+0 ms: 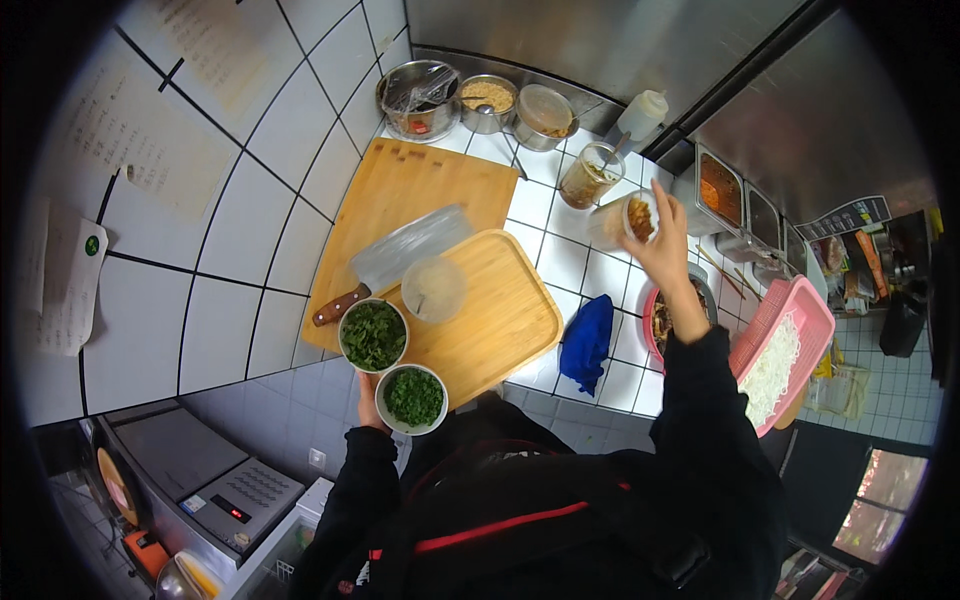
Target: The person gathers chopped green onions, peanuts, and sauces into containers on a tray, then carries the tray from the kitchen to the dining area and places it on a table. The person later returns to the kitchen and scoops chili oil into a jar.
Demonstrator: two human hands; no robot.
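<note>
My left hand (369,405) is at the near left end of a wooden tray (495,307), holding it from below; the bowls hide most of the fingers. On that end stand a bowl of leafy green herbs (373,335) and a bowl of finely chopped greens (413,399). A translucent round tub (433,289) sits further in on the tray. My right hand (664,244) grips a clear plastic jar (606,225) near its mouth, above the white tiled counter. The jar is tilted and has brown bits of food inside.
A cleaver (412,244) lies on a wooden cutting board (442,176) beside the tray. Behind are steel pots (487,124), another jar (589,180) and a squeeze bottle (643,114). A blue cloth (587,345) and pink basket of white shreds (806,322) flank my right arm.
</note>
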